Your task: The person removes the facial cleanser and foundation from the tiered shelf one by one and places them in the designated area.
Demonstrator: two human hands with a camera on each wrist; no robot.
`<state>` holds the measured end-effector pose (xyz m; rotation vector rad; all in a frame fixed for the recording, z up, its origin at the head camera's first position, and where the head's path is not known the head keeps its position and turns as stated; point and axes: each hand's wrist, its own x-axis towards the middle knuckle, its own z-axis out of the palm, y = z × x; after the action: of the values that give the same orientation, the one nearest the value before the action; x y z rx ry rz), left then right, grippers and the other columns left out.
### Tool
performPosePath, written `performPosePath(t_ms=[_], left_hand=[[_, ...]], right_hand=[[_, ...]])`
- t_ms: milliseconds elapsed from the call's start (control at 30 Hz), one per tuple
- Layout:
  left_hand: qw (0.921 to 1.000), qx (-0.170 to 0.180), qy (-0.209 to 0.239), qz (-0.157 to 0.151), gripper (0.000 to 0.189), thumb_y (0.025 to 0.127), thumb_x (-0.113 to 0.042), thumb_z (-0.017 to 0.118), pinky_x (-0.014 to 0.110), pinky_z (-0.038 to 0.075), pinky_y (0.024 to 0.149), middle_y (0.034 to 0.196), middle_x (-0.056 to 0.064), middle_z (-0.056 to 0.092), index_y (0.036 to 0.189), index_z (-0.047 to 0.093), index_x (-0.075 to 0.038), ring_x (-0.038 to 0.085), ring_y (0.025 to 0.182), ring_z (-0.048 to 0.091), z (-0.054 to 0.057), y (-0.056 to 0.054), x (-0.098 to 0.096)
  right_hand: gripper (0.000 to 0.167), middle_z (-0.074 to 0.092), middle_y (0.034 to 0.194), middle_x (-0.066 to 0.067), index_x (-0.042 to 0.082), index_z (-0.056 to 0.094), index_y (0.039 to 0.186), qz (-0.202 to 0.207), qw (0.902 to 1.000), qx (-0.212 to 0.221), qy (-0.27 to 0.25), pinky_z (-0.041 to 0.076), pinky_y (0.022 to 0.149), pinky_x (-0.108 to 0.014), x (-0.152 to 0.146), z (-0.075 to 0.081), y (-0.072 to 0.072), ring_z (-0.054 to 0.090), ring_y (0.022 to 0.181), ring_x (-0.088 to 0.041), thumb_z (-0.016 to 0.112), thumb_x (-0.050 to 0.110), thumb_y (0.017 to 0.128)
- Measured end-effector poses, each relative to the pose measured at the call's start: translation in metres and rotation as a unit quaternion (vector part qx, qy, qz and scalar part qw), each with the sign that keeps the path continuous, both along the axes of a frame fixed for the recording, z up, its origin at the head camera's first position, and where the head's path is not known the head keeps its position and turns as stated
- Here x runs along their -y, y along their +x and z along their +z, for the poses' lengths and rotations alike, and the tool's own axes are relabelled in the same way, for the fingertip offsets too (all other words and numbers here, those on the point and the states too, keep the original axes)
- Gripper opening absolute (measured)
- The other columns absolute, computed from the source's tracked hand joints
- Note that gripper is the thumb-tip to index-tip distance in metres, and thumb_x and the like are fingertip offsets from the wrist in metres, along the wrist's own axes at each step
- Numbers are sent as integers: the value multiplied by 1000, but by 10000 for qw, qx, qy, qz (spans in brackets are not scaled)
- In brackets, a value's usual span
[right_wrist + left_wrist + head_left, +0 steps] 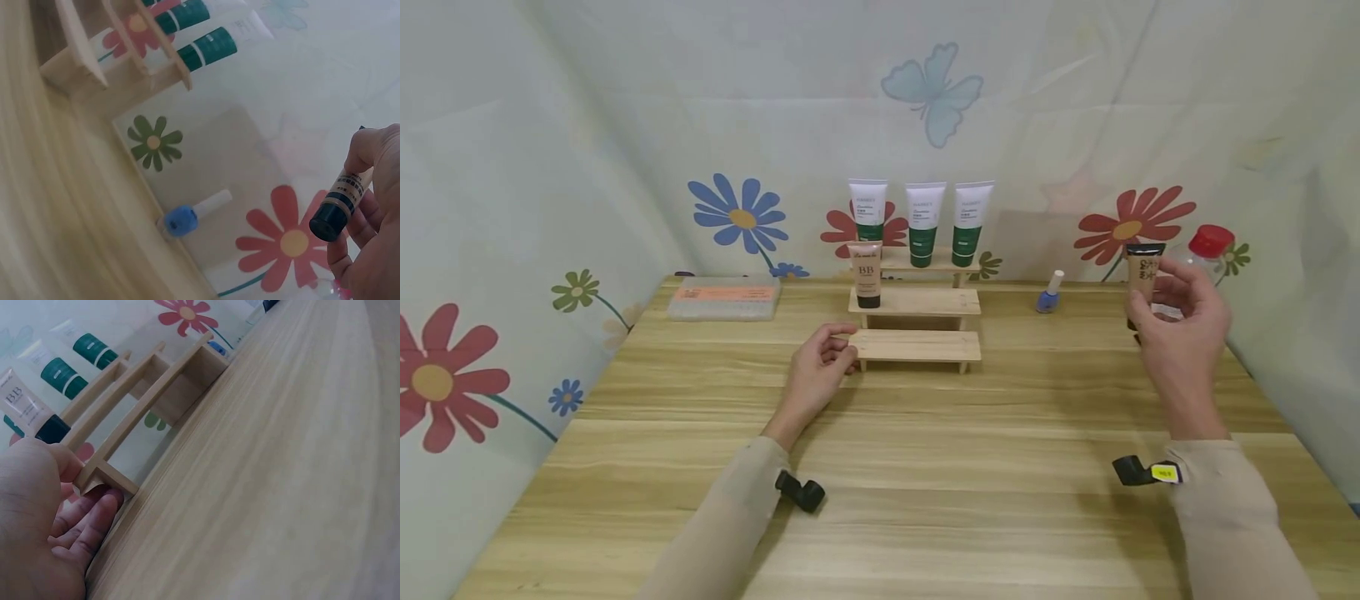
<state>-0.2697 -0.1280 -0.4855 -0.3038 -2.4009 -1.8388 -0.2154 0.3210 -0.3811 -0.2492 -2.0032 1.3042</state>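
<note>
Beige with a black cap and a black crimped top, the small tube [1144,271] is what we hold in our right hand [1180,333], raised above the right side of the wooden table [880,467]. Our fingers [365,150] and thumb are curled round its body, cap end down; dark print runs along its side, too small for us to read.

Our left hand [816,371] rests on the table with fingers loosely curled against the left end of the lowest step of the 3-step wooden rack [916,343], thumb on top of the board and fingertips [94,515] under its edge.

On the middle step stands a beige BB tube [867,273] with a black cap, and on the top step 3 white-and-green tubes [921,223] stand in a row. Between the rack and our right hand a blue nail polish bottle [1049,293] with a white cap stands on the table. Behind our right hand we see a clear bottle with a red cap [1210,242], partly hidden. At the far left lies a clear flat box [725,298] with an orange label.
</note>
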Motion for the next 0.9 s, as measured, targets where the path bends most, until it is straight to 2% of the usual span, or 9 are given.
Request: performPosePath(t_ms=[200, 400, 533, 633, 900], left_hand=[[10000, -27, -31, -16, 30, 111, -13, 68, 34, 69, 81, 110, 17, 76, 141, 72, -14, 31, 92, 77, 0, 0, 1], [10000, -14, -52, 11, 31, 110, -13, 68, 34, 69, 80, 109, 15, 76, 141, 72, -14, 30, 91, 77, 1, 1, 0], [10000, 19, -74, 25, 31, 110, -12, 68, 33, 69, 79, 108, 14, 76, 141, 72, -15, 29, 91, 77, 0, 2, 0], [10000, 25, -65, 29, 31, 110, -11, 68, 33, 69, 79, 108, 14, 75, 140, 72, -14, 29, 91, 77, 0, 2, -1], [10000, 30, -50, 37, 31, 111, -12, 68, 34, 69, 80, 108, 14, 75, 141, 72, -15, 29, 92, 76, 2, 2, -1]], right_hand=[[49, 65, 110, 17, 16, 69, 150, 122, 9977, 658, 139, 51, 78, -6, -11, -23, 2, 62, 101, -2, 77, 18, 101], [53, 63, 114, 12, 10, 65, 154, 287, 9908, 1307, 202, 50, 74, -5, -17, -48, 5, 60, 100, -1, 77, 15, 102], [53, 65, 114, 6, 4, 65, 151, 334, 9901, 1341, 256, 52, 75, -3, -19, -63, 6, 61, 95, 2, 77, 10, 101], [52, 65, 111, 7, 1, 66, 149, 393, 9909, 1263, 265, 53, 75, -2, -21, -71, 7, 62, 92, 3, 77, 7, 99], [50, 66, 106, 12, 3, 71, 146, 405, 9919, 1118, 449, 52, 77, -3, -23, -81, 7, 63, 90, 6, 78, 7, 97]])
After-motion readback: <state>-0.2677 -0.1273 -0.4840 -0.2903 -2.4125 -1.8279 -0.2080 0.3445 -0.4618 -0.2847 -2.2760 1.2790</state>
